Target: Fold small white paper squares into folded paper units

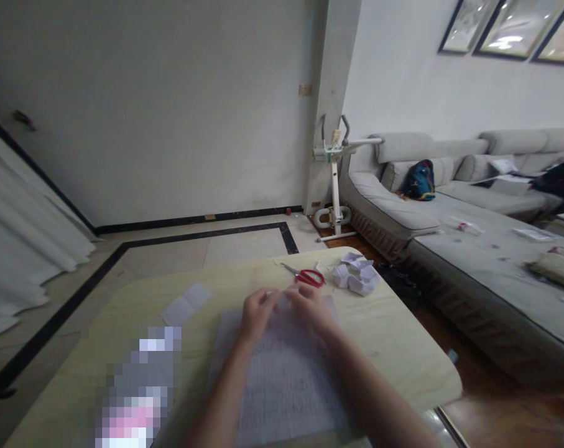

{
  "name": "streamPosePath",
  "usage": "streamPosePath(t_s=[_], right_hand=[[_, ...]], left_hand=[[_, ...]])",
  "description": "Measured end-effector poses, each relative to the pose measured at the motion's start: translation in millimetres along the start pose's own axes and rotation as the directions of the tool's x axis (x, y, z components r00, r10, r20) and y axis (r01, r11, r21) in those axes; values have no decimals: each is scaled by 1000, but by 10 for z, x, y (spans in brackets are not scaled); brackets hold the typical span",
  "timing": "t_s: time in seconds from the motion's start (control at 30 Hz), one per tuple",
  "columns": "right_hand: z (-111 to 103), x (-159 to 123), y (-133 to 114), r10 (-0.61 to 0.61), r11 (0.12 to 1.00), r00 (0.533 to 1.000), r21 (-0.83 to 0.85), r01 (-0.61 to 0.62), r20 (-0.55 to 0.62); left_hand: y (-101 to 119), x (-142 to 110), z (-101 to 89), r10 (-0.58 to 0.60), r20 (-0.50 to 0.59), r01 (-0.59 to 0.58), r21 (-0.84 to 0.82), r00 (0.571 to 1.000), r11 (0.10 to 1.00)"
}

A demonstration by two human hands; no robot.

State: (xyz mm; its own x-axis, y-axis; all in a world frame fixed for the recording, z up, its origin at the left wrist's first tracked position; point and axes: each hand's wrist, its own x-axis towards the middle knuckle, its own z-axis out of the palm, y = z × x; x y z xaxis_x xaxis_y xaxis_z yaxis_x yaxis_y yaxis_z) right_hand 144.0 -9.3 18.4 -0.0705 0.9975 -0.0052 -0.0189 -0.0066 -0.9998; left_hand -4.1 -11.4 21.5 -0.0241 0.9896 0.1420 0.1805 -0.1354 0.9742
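Left hand (257, 314) and right hand (310, 306), each grip pinched closed on white paper (280, 305) above a larger sheet (286, 392); far scissors (310, 277).

I've got scissors (309, 277) on the worktop (393, 336) just past the right hand (308, 305), paper bits (363, 284) right of it, paper slip (187, 303) left of the left hand (257, 312).

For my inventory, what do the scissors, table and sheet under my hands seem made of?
Scissors: probably metal blades, being grey; handles likely smooth plastic, solid red.
Table: wood or laminate, by its pale, streaky grain; finish unclear.
Sheet: apparently matte paper, looking thin, with faint rows of marks.
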Motion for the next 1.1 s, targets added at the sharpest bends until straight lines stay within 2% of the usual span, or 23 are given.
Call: streamPosePath(t_s=[0.27, 0.47, 0.63, 0.83, 1.1], right_hand=[[-13, -5, -23, 33, 999, 998, 6, -33, -46], [-14, -20, -40, 30, 999, 999, -19, -30, -15], [-8, -24, -43, 29, 1000, 1000, -6, -29, -6], [-10, -15, -37, -30, 999, 999, -43, 31, 22], [-5, -10, -46, 3, 999, 1000, -33, -3, 5]], left_hand=[[20, -5, -26, 53, 47, -52, -10, 998, 999], [8, -6, -30, 22, 56, -22, 10, 998, 1000], [-5, -10, -34, 1, 45, -1, 5, 999, 1000], [-13, -4, -29, 29, 9, -29, -27, 1000, 999], [-13, 21, -13, 10, 22, -10, -17, 1000, 1000]])
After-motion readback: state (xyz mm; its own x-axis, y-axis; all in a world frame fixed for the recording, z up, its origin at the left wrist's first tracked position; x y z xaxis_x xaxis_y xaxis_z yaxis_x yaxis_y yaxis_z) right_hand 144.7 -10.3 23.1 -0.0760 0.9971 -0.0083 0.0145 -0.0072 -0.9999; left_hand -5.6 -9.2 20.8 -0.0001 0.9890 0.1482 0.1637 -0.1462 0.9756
